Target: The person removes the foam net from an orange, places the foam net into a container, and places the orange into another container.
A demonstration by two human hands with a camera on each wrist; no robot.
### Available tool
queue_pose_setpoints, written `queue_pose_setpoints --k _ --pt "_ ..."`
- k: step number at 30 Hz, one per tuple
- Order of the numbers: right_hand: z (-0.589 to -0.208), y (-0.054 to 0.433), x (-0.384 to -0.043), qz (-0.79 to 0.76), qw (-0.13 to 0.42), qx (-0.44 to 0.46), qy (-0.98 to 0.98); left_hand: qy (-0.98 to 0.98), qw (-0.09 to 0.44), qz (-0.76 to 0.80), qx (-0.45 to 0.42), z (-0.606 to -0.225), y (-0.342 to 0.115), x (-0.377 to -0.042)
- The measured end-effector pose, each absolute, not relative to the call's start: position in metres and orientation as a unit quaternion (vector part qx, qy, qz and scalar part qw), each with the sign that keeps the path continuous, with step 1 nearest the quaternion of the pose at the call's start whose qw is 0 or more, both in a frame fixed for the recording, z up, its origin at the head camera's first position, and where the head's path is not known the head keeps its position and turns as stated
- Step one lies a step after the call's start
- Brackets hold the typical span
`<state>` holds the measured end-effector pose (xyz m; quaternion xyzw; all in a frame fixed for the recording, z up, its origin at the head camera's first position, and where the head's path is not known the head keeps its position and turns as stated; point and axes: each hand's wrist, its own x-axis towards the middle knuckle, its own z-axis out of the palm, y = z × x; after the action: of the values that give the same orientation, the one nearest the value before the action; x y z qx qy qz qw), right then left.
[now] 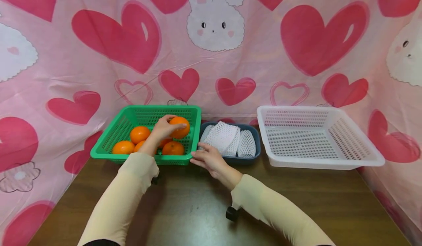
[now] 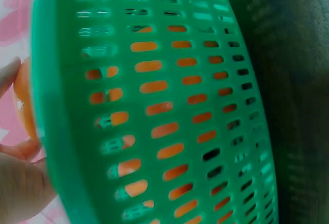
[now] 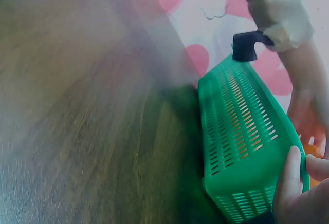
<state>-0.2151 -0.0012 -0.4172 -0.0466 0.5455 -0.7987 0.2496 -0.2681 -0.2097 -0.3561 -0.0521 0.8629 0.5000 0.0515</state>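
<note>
My left hand [image 1: 162,129] holds an orange [image 1: 181,128] between thumb and fingers, over the right part of the green basket [image 1: 178,158]. Several more oranges [image 1: 140,134] lie in that basket. In the left wrist view the held orange [image 2: 22,98] shows past the basket rim, partly hidden by it. My right hand [image 1: 211,160] is at the basket's front right corner. The right wrist view shows its thumb and a finger pinching the green rim [image 3: 285,118] from either side.
Between the baskets sits a dark blue tray [image 1: 244,161] with white foam net sleeves [image 1: 224,136] in it. A white plastic basket [image 1: 326,162] stands on the right of the wooden table [image 1: 194,209]. Behind hangs a pink heart-patterned cloth [image 1: 263,62].
</note>
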Motion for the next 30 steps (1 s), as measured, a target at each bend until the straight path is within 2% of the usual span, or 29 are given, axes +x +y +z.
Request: queue_pose_setpoints --k 11,30 --pt "-0.423 -0.012 -0.212 -0.810 0.236 -0.036 0.535 0.932 0.001 0.360 -0.037 -0.384 -0.205 -0.281" --pt "-0.427 -0.008 -0.215 -0.814 0.223 -0.034 0.535 0.960 0.011 0.280 -0.020 -0.403 -0.188 -0.293"
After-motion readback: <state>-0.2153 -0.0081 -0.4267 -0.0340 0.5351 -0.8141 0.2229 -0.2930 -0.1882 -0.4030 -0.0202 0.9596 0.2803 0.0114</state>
